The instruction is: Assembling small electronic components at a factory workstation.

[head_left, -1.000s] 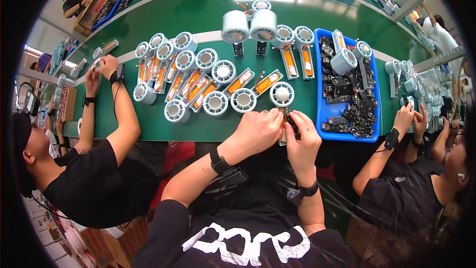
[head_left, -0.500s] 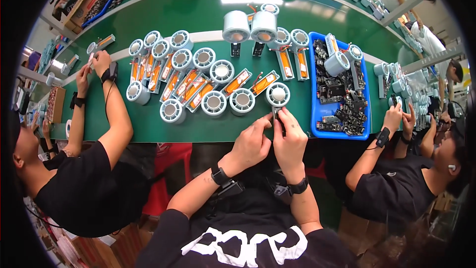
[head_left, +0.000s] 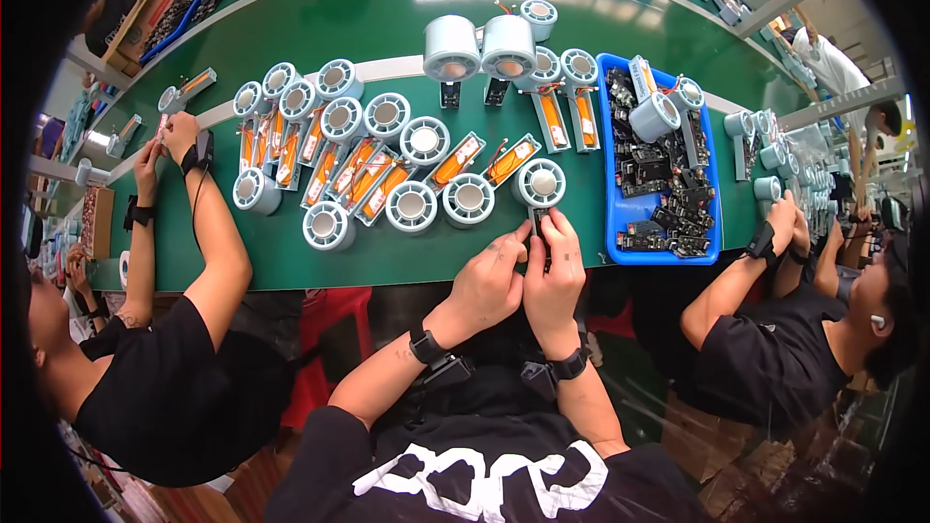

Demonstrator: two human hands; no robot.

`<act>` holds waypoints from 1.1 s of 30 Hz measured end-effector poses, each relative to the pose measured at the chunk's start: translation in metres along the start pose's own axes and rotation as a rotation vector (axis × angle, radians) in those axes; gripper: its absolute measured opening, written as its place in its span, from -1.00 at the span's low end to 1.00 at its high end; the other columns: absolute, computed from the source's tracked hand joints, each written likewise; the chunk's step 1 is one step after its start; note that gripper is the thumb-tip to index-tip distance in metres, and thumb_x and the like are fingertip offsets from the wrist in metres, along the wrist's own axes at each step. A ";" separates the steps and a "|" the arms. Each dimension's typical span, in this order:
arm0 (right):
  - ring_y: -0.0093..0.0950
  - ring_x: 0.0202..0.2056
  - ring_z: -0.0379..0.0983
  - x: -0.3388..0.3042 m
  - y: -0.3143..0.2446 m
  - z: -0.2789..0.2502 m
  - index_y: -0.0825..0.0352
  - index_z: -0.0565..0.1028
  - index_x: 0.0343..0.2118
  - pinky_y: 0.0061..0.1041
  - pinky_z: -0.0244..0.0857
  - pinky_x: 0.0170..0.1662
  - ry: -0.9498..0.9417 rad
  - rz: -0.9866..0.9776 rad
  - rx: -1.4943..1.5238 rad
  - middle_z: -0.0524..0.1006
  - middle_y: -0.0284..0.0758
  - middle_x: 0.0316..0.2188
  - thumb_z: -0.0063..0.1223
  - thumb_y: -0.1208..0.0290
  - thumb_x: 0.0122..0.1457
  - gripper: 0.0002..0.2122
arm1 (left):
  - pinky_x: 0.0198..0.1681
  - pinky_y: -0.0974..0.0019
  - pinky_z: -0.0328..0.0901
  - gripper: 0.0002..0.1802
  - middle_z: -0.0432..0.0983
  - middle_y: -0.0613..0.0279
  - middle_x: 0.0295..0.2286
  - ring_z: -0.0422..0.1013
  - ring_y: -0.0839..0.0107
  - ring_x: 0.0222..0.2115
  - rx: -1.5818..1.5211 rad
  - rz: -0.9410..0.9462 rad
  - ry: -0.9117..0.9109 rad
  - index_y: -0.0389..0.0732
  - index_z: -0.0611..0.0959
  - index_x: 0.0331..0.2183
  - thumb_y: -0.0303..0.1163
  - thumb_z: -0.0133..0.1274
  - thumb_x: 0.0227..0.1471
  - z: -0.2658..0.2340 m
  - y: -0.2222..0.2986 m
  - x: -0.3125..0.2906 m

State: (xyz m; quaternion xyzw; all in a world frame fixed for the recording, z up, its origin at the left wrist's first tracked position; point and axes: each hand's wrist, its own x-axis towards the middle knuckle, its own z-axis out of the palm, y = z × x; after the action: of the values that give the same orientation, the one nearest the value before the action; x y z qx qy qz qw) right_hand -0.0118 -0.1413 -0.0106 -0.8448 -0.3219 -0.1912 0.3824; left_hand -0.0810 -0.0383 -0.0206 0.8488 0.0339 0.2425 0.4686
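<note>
The left hand and right hand largely hide the round-headed unit below its head.

Pale blue unit: round spoked head, light disc at centre, face upward, pointing away from person. Narrow stem, dark strip showing, mostly hidden between left hand and right hand, above near part of green table.

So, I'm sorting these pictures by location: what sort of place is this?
Probably a factory assembly line: a green table, many matching round-headed devices, and a blue tray of black parts.
</note>
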 end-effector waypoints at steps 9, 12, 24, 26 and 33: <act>-0.02 -0.01 0.45 0.001 0.000 0.004 0.47 0.44 -0.05 -0.14 0.37 0.02 -0.055 0.054 0.076 0.47 0.02 0.02 0.07 0.66 0.17 -0.73 | -0.16 0.10 0.46 -0.51 0.57 -0.15 -0.15 0.54 0.00 -0.14 -0.001 -0.029 -0.025 -0.43 0.49 -0.10 -0.76 0.00 -0.20 -0.004 -0.001 0.002; 0.00 -0.02 0.44 0.002 -0.002 0.004 0.47 0.41 -0.03 -0.12 0.37 0.02 -0.046 0.066 0.078 0.44 0.04 0.05 0.07 0.66 0.17 -0.71 | -0.16 0.14 0.46 -0.67 0.57 -0.17 -0.20 0.55 0.01 -0.13 0.038 0.075 0.044 -0.39 0.48 -0.22 -0.75 0.01 -0.14 -0.003 -0.004 0.006; 0.11 0.07 0.41 -0.013 -0.007 -0.012 0.45 0.28 0.12 -0.10 0.36 0.10 -0.073 -0.010 0.227 0.42 0.10 0.09 0.12 0.63 0.15 -0.54 | -0.08 0.29 0.45 -0.73 0.58 0.06 -0.19 0.53 0.37 -0.08 -0.792 -0.603 0.151 -0.30 0.44 -0.15 -0.60 0.15 0.14 0.013 -0.004 0.003; 0.11 0.04 0.43 -0.006 -0.011 -0.023 0.44 0.30 0.12 -0.12 0.39 0.08 -0.029 -0.088 0.247 0.46 0.08 0.07 0.12 0.60 0.17 -0.55 | -0.06 0.29 0.44 -0.68 0.58 0.04 -0.17 0.54 0.37 -0.09 -0.868 -0.578 0.178 -0.31 0.43 -0.10 -0.63 0.14 0.13 0.014 0.010 0.010; -0.25 -0.16 0.57 0.005 0.008 -0.089 0.45 0.34 0.15 -0.35 0.45 -0.10 -0.297 0.147 0.367 0.54 -0.02 -0.06 0.20 0.49 0.19 -0.53 | 0.02 0.24 0.46 -0.47 0.55 -0.03 -0.07 0.55 0.26 -0.09 -1.053 -0.521 0.167 -0.32 0.36 0.10 -0.75 0.08 0.10 0.011 0.039 0.035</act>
State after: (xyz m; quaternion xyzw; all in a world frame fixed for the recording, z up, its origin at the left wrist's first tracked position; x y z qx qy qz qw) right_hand -0.0098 -0.2120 0.0449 -0.8012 -0.3416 0.0249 0.4906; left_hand -0.0516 -0.0585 0.0196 0.4439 0.1530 0.1700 0.8664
